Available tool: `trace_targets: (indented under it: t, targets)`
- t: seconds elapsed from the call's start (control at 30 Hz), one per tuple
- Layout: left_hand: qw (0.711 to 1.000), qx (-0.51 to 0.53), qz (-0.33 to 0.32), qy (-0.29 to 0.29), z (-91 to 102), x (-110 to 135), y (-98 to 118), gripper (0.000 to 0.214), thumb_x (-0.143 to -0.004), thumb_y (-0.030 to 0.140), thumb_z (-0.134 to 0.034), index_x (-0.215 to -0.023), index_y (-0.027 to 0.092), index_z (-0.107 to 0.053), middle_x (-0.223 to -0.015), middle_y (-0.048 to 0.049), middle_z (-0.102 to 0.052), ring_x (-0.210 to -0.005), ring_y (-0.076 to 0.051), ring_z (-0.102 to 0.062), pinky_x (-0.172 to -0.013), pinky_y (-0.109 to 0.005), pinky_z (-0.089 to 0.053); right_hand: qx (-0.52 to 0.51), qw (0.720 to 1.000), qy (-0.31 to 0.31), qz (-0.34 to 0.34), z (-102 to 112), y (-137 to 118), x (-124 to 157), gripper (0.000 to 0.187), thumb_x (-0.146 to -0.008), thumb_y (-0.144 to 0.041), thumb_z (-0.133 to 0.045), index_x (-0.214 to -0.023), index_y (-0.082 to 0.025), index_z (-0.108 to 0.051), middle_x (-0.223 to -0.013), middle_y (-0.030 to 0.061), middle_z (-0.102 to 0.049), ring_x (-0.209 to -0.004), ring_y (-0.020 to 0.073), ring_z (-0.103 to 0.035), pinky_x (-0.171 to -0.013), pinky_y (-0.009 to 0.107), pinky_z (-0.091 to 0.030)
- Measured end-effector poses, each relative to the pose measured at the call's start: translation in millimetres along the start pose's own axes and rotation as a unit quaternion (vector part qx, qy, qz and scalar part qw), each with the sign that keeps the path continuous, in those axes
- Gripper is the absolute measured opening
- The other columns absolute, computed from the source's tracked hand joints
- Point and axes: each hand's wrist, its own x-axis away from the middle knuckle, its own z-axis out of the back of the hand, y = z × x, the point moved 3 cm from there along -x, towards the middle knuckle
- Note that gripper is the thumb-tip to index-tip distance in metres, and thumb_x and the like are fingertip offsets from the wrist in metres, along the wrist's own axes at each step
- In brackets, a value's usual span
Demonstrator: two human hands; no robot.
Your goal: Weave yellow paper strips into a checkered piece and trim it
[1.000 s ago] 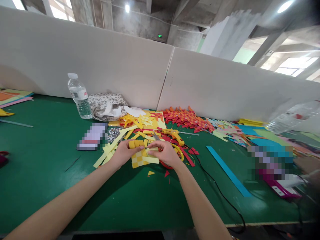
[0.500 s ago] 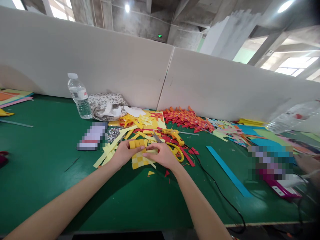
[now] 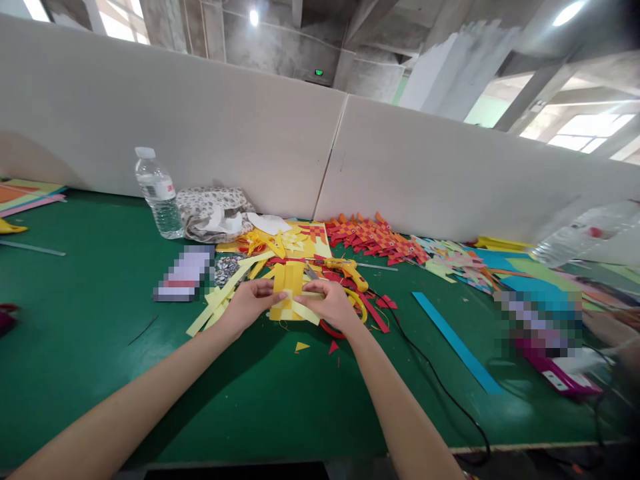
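Now the yellow strips [image 3: 290, 277] stick out flat, not curled over like before. Our left hand [image 3: 249, 305] and right hand [image 3: 334, 305] both pinch the woven paper piece [image 3: 286, 308] just above the green table [image 3: 100, 347].

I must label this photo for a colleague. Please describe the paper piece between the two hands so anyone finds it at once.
On the green table, find the heap of paper scraps below the white partition's seam. At its near edge, left hand and right hand hold the woven piece: two yellows interlaced, unlike the loose strips around.
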Motion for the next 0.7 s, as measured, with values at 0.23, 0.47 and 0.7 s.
trace_targets:
  t: [0.23, 0.47, 0.7]
  targets:
    - [0.999, 0.012, -0.02, -0.041, -3.8, 2.6, 2.3, 0.03, -0.054, 0.041, -0.074, -0.066, 0.017, -0.061, -0.065, 0.0008, -0.061, -0.058, -0.011, -0.053, -0.049, -0.02, -0.038, -0.04, 0.999, 0.011, 0.019, 1.5, -2.9, 1.2, 0.027, -0.066, -0.043, -0.064, -0.069, -0.015, -0.064, -0.074, 0.0041, -0.066, -0.072, 0.0179, -0.061, -0.066, 0.028, -0.047]
    - [0.999, 0.028, -0.001, -0.037, -4.1, 2.1, 1.9, 0.024, -0.054, 0.031, -0.076, -0.065, 0.017, -0.06, -0.062, 0.0041, -0.058, -0.055, -0.007, -0.047, -0.047, -0.017, -0.035, -0.04, 0.999, 0.032, 0.014, 2.1, -4.4, 1.8, 0.026, -0.064, -0.042, -0.066, -0.066, -0.015, -0.065, -0.071, 0.004, -0.067, -0.069, 0.0183, -0.061, -0.062, 0.026, -0.046]
    - [0.998, 0.001, 0.006, -0.061, -7.3, 3.6, 0.1, 0.029, -0.052, 0.032, -0.076, -0.069, 0.017, -0.058, -0.063, 0.0048, -0.054, -0.057, -0.008, -0.05, -0.05, -0.018, -0.037, -0.04, 0.999, -0.032, -0.008, -1.4, -4.8, 3.4, 0.031, -0.065, -0.046, -0.065, -0.073, -0.015, -0.068, -0.072, 0.0025, -0.067, -0.065, 0.0173, -0.06, -0.055, 0.025, -0.045]
